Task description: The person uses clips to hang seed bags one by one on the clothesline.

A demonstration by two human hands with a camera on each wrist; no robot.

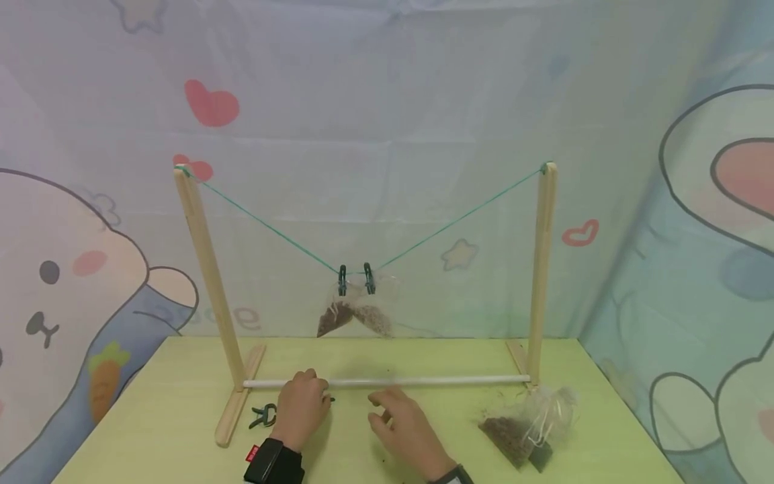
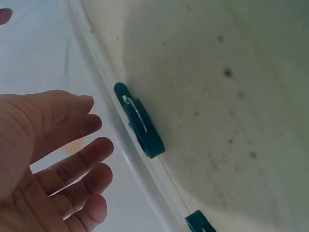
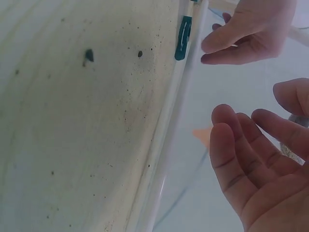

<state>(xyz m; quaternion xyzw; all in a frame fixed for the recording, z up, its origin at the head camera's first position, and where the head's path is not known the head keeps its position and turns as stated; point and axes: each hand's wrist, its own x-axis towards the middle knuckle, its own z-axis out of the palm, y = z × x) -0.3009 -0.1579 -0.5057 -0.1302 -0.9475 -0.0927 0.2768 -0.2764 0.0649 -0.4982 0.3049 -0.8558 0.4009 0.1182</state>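
Just above the table, my left hand (image 1: 301,407) hovers with loosely bent fingers beside a dark green spring clip (image 2: 140,123). In the left wrist view a gap shows between the fingertips and this clip, and nothing is held. A second clip (image 1: 263,415) lies to the left of that hand. My right hand (image 1: 406,430) is held off to the right, its fingers loosely curved around nothing. Behind both hands, two clips (image 1: 342,281) on a green string (image 1: 272,228) hold up clear pouches with dark brown contents (image 1: 335,318) and paler speckled contents (image 1: 373,319).
Wooden posts stand at left (image 1: 208,275) and right (image 1: 542,275), joined low by a white rod (image 1: 423,381). More clear pouches with brown contents (image 1: 506,437) lie on the right of the yellow table (image 1: 163,417). A patterned cloth (image 1: 387,101) hangs behind. Dark specks dot the tabletop.
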